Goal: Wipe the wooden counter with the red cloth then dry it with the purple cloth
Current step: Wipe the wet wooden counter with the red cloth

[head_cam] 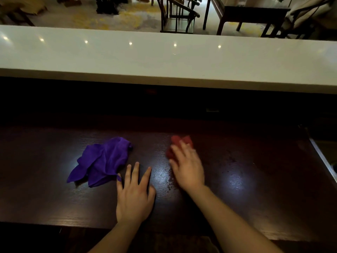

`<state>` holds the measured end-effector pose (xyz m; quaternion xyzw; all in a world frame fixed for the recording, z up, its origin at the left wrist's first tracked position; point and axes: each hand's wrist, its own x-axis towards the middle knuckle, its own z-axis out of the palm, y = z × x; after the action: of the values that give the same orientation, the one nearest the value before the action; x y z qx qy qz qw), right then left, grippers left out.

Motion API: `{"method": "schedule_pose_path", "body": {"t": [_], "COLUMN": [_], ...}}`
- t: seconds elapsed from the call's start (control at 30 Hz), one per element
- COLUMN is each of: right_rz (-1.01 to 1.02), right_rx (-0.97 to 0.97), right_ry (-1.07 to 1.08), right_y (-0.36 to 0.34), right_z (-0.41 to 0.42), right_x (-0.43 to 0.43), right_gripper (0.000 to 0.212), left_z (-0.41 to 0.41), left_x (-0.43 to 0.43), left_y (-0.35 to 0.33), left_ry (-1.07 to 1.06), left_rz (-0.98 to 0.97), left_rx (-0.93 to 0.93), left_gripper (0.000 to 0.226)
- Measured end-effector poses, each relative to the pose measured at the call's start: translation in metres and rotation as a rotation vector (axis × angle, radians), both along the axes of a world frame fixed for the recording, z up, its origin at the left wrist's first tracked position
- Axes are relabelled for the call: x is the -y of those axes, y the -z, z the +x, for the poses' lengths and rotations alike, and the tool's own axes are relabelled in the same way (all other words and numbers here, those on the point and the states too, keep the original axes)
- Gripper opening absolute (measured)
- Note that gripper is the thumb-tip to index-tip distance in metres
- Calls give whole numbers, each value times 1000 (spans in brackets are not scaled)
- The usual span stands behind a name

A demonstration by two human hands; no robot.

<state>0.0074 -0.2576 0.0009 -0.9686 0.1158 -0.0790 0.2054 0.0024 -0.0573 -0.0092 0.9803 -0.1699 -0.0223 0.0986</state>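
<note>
Resting on the red cloth (179,140), the right hand (187,168) covers its near part.

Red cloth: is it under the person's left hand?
No, the red cloth lies under the fingers of the right hand, while the left hand rests flat on the wooden counter.

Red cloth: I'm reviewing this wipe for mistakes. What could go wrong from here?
1. The right hand presses only part of the red cloth, so it may bunch up or slip out.
2. The purple cloth lies near the speckled, seemingly wet patch beside the left hand; a wide stroke might dampen it.
3. The counter to the right could get missed.
</note>
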Motion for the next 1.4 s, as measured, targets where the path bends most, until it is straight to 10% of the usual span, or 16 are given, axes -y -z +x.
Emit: {"method": "schedule_pose_path", "body": {"t": [0.17,0.37,0.67,0.83,1.0,1.13,1.3,1.4], "right_rz": [-84,21,534,106,-252,-321,-158,-131], "right_rx": [16,-27,-71,105,-172,-86,-134,-84], "right_ry": [-330,112,178,230,-196,-345,199,18], "right_y": [13,-15,-33,-40,-8,7,-6,-10], "right_z": [-64,-2,-25,-53,-73,-61,31,43], "right_x": [-7,15,44,59,9,39,73,25], "right_gripper": [58,56,26,49,62,56,65,57], "left_z": [0,-1,0,1,0,2,1,1], "left_x": [-1,-1,-1,-2,-3,-3,-2,-3], "left_y": [1,-4,-4,-1,-2,-1,-1,0], "left_ry": [-1,-2,0,-3,-2,0,1,-2], "left_rz": [17,-2,1,-1,7,-11,-32,-30], "left_rx": [-15,-7,-8,-7,-15,-10,13,11], "left_gripper": [61,58,58,57,58,58,56,57]}}
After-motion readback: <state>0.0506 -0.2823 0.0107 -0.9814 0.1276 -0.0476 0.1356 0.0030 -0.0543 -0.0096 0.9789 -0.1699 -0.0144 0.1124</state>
